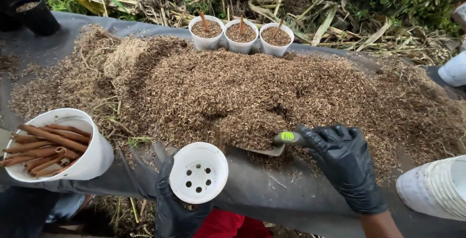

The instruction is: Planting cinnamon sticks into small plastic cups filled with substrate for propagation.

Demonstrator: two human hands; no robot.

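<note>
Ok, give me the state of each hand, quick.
Left hand: closed around an empty white pot, tipped toward the camera.
Right hand: closed on a trowel loaded with husk mix.

Dark sheet [272,194] carries husk heap [233,92], three filled white pots [241,37], white tub [92,155] of brown sticks [43,148].

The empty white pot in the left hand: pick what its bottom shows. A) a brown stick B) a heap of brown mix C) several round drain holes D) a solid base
C: the empty white pot, held by the left hand, shows several round holes in its bare base.
</note>
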